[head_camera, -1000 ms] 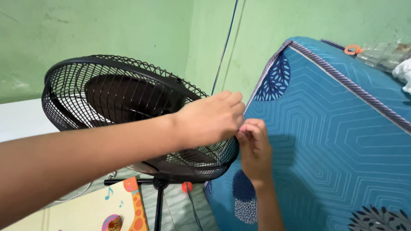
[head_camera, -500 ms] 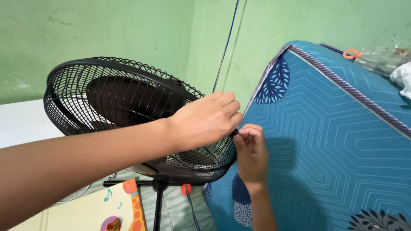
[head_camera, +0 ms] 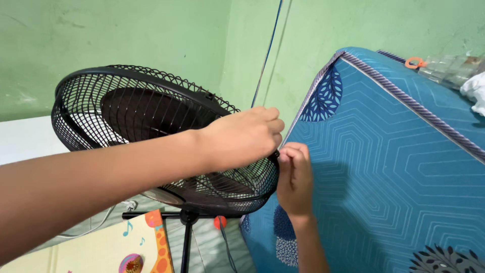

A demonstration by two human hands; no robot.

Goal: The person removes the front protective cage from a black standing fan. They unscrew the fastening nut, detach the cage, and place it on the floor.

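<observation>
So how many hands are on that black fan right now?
2. The left hand reaches across the fan's wire cage and grips its near rim; the right hand comes up from below, pinching the same rim edge beside the blue mattress. None other visible.

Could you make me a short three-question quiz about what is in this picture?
1. True or false: both hands meet at the rim of the fan.
2. What stands to the right of the fan? A) a blue patterned mattress B) a wooden door C) a red chair
3. Fill in: the fan's wire cage is ____ in colour.

Key
1. True: the left hand lies over the cage edge and the right hand pinches at the same spot from below.
2. A: the mattress leans by the green wall.
3. Black.
</observation>
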